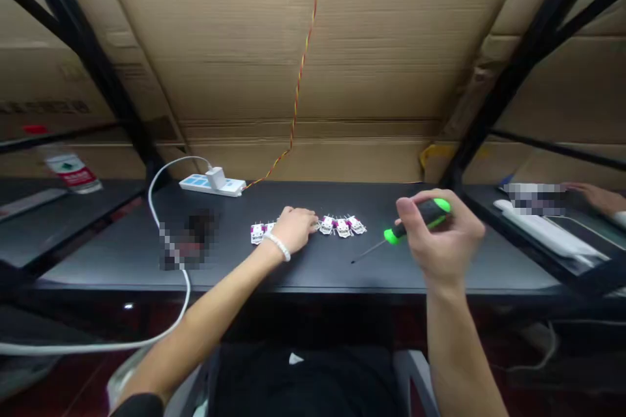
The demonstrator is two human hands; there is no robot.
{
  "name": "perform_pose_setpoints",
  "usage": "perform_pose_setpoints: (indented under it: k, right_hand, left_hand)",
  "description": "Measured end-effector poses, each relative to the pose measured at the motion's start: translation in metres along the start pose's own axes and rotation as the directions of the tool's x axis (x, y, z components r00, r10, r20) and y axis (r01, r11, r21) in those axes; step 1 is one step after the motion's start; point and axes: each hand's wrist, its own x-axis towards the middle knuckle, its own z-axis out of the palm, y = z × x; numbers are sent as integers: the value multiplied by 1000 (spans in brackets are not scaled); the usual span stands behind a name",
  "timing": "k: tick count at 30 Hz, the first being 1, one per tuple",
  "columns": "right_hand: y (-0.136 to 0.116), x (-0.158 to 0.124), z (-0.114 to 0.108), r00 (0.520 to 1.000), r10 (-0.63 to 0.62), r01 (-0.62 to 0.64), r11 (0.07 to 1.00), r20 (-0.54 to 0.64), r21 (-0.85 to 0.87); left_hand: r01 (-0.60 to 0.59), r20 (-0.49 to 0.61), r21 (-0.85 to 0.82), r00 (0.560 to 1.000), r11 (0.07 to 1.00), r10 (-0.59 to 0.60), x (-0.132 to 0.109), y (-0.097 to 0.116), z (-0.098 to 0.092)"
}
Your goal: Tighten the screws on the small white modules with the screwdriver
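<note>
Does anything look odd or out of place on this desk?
I see no spill. The twisted red-and-yellow wire running from the power strip up the cardboard looks makeshift. The white cable also droops past the desk's front edge.

Just behind the left hand (295, 228) I see a slim white bracelet (278, 245); it looks beaded, though too blurred for me to tell single beads. Higher on that arm I pick out the edge of a black sleeve (139, 406), the left forearm (215, 306) bare below it. The right forearm (457, 345) and right hand (452, 244) show bare on my feed. Lower down I see dark cloth (303, 391) on the body, with a small, pointed white patch (295, 358) I cannot identify.
</note>
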Motion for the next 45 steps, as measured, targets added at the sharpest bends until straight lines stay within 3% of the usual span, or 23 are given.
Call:
perform_pose_setpoints:
  k: [8,14,17,20,22,24,29,38,45]
  right_hand:
    - [-1,1,-3,1000,-11,11,1000,12,4]
    - [-2,1,-2,999,-31,31,1000,43,3]
    - [-3,1,-3,998,-42,42,999,44,6]
    - [-2,1,-3,999,-31,30,999,41,16]
    - [-1,2,-4,999,-21,20,1000,37,23]
    - [0,2,-4,999,-23,22,999,42,36]
    - [-1,3,-4,997,-38,37,999,60,27]
    - [-1,4,-4,997,-52,50,998,52,36]
    - [0,3,-6,997,-55,53,998,50,31]
  left_hand:
    - [23,-20,-48,1000,999,-24,-39,-8,-10]
    - [-60,-41,-83,998,995,57,-80,25,-7]
    - [-110,-61,-111,993,988,104,-88,37,-8]
    - [-114,-33,-86,993,990,112,-70,34,-17]
    - [-45,-52,-15,998,999,44,-44,25,-26]
    - [-41,3,3,999,999,41,-13,16,-32]
    - [-59,82,-42,995,997,63,42,6,-25]
    - [-61,64,-119,996,991,69,58,7,-1]
    - [-122,27,-137,992,983,126,61,-20,-3]
